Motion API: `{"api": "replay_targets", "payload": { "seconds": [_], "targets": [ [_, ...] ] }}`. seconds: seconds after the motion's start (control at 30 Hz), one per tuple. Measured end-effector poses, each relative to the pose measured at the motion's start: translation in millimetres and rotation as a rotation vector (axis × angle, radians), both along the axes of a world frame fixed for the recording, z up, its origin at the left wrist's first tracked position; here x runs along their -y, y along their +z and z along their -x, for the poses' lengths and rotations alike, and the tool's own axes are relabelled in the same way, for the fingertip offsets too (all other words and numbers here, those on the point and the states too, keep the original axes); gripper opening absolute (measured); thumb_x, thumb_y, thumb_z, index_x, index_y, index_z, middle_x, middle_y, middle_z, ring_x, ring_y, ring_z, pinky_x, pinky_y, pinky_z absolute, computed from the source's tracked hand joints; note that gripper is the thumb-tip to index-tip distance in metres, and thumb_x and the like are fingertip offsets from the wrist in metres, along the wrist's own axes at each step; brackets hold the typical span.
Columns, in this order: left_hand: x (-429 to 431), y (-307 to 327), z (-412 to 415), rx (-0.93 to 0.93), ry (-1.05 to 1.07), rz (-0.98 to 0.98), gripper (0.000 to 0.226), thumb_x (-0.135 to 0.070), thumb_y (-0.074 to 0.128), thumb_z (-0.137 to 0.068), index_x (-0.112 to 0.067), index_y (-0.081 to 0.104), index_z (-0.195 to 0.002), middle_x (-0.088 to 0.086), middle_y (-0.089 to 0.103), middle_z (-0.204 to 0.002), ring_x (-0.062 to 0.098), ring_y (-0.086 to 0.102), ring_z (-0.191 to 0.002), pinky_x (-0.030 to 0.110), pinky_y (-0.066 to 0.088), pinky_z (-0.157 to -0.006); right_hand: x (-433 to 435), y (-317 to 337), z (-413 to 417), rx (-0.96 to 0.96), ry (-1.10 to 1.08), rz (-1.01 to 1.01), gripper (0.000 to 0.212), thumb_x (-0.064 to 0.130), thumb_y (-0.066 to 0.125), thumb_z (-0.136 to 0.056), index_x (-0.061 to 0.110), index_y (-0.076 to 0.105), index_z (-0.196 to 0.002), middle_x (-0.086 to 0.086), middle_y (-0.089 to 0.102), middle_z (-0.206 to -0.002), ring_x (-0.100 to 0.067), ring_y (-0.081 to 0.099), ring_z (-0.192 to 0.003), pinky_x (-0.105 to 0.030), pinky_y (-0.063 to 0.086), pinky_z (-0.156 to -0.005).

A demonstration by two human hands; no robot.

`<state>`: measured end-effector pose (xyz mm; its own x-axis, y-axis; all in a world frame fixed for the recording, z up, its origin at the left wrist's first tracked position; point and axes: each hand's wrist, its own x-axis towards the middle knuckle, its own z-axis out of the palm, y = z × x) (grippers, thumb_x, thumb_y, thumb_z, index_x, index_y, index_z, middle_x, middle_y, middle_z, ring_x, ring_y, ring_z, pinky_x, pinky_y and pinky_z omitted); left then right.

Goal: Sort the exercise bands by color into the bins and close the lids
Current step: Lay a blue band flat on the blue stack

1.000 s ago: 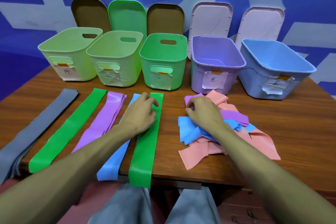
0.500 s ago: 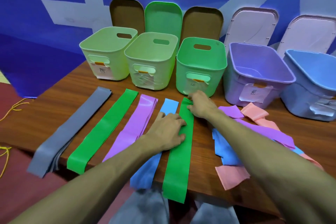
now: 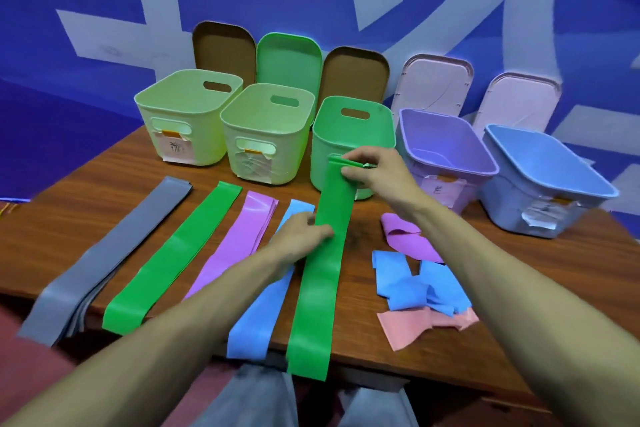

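Exercise bands lie in flat strips on the desk in front of the green bin, and the one in hand, the green band, runs from that bin's front wall back over the desk's near edge. The right hand pinches its far end, doubled over on itself, just in front of the green bin and raised off the wood. The left hand lies on the band's left edge about midway along, fingers bent onto it, though I cannot tell whether it pins the strip down or nips it. The step looks like folding this band so it will drop into the green bin. To do it well, the left hand should anchor the middle flat while the right makes even folds with squared edges, so the slack strip neither twists nor slides off by its hanging tail. Left of the green bin's front lie a blue band, a purple band, a second green band and a grey band; to its right, a loose heap awaits sorting. Lids lean behind the green bin, none fitted.
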<state>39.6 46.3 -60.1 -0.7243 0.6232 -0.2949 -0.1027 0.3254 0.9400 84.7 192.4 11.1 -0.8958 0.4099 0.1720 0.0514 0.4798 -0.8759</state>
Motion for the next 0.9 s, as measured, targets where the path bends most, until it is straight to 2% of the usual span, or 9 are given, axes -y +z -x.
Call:
{"api": "replay_targets", "payload": {
  "seconds": [0.07, 0.17, 0.23, 0.33, 0.47, 0.63, 0.73, 0.8, 0.9],
  "targets": [
    [7.7, 5.8, -5.3, 0.026, -0.101, -0.047, 0.025, -0.015, 0.054, -0.093, -0.006, 0.063, -0.114, -0.006, 0.069, -0.085, 0.005, 0.065, -0.072, 0.012, 0.049, -0.058, 13.0, 13.5, -5.8, -0.071, 0.030, 0.169, 0.013, 0.000, 0.065, -0.084, 0.009, 0.066, -0.093, -0.006, 0.064, -0.091, -0.013, 0.063, -0.080, -0.021, 0.056, -0.065],
    [26.7, 13.1, -14.2, 0.052, -0.172, -0.144, 0.021, -0.025, 0.050, -0.097, -0.015, 0.065, -0.105, -0.006, 0.071, -0.088, 0.002, 0.068, -0.073, 0.013, 0.049, -0.060, 30.9, 27.2, -7.0, -0.146, 0.035, 0.314, 0.015, -0.002, 0.066, -0.082, 0.011, 0.067, -0.088, -0.009, 0.064, -0.089, -0.018, 0.064, -0.081, -0.035, 0.057, -0.074],
    [40.9, 16.5, -18.0, 0.028, -0.200, -0.154, 0.017, -0.027, 0.047, -0.098, -0.021, 0.064, -0.097, -0.007, 0.070, -0.089, 0.002, 0.068, -0.074, 0.014, 0.050, -0.061, 41.6, 32.7, -3.4, -0.189, 0.018, 0.391, 0.015, -0.003, 0.066, -0.081, 0.012, 0.067, -0.086, -0.009, 0.064, -0.087, -0.020, 0.063, -0.082, -0.039, 0.055, -0.075],
    [63.7, 17.4, -17.7, -0.035, -0.236, -0.112, 0.015, -0.017, 0.048, -0.096, -0.020, 0.061, -0.102, -0.001, 0.069, -0.099, 0.012, 0.065, -0.085, 0.026, 0.050, -0.076, 56.2, 40.1, 5.2, -0.256, -0.012, 0.492, 0.016, -0.002, 0.067, -0.079, 0.013, 0.068, -0.085, -0.006, 0.065, -0.082, -0.018, 0.062, -0.075, -0.025, 0.052, -0.058],
    [103.8, 21.4, -10.3, -0.022, -0.202, -0.244, 0.022, -0.006, 0.053, -0.093, -0.014, 0.060, -0.112, -0.001, 0.072, -0.088, 0.008, 0.067, -0.073, 0.019, 0.052, -0.062, 73.8, 45.7, 21.0, -0.299, -0.053, 0.587, 0.015, -0.002, 0.066, -0.079, 0.012, 0.067, -0.086, -0.004, 0.068, -0.080, -0.012, 0.063, -0.067, -0.017, 0.047, -0.050],
    [162.0, 27.6, 11.3, 0.054, -0.024, -0.394, 0.020, 0.001, 0.057, -0.088, -0.008, 0.060, -0.106, 0.003, 0.072, -0.077, 0.010, 0.067, -0.063, 0.017, 0.051, -0.055, 90.7, 36.4, 49.6, -0.224, -0.086, 0.429, 0.012, 0.003, 0.068, -0.081, 0.013, 0.066, -0.086, -0.003, 0.066, -0.078, -0.005, 0.062, -0.054, -0.022, 0.049, -0.048],
    [194.0, 25.3, 25.5, 0.060, 0.054, -0.341, 0.027, 0.002, 0.056, -0.082, -0.009, 0.061, -0.107, 0.002, 0.069, -0.078, 0.011, 0.063, -0.062, 0.017, 0.049, -0.054, 108.9, 23.2, 72.5, -0.134, -0.047, 0.303, 0.014, 0.002, 0.068, -0.083, 0.007, 0.065, -0.096, -0.002, 0.063, -0.077, -0.005, 0.060, -0.052, -0.020, 0.050, -0.045],
    [211.0, 19.3, 34.3, 0.014, 0.062, -0.251, 0.027, 0.006, 0.050, -0.086, -0.011, 0.061, -0.104, 0.001, 0.068, -0.075, 0.010, 0.062, -0.059, 0.017, 0.048, -0.053, 122.1, 12.4, 89.5, -0.082, -0.004, 0.264, 0.015, 0.001, 0.068, -0.083, 0.006, 0.064, -0.097, -0.005, 0.062, -0.080, -0.011, 0.061, -0.056, -0.019, 0.050, -0.043],
    [228.9, 5.9, 46.9, -0.055, 0.040, -0.137, 0.023, 0.000, 0.051, -0.093, -0.017, 0.059, -0.107, -0.004, 0.071, -0.085, 0.009, 0.067, -0.068, 0.020, 0.052, -0.059, 136.6, -4.3, 115.9, -0.016, 0.016, 0.229, 0.014, 0.002, 0.068, -0.083, 0.006, 0.063, -0.096, -0.005, 0.062, -0.078, -0.015, 0.060, -0.051, -0.020, 0.052, -0.043]
  ]
}}
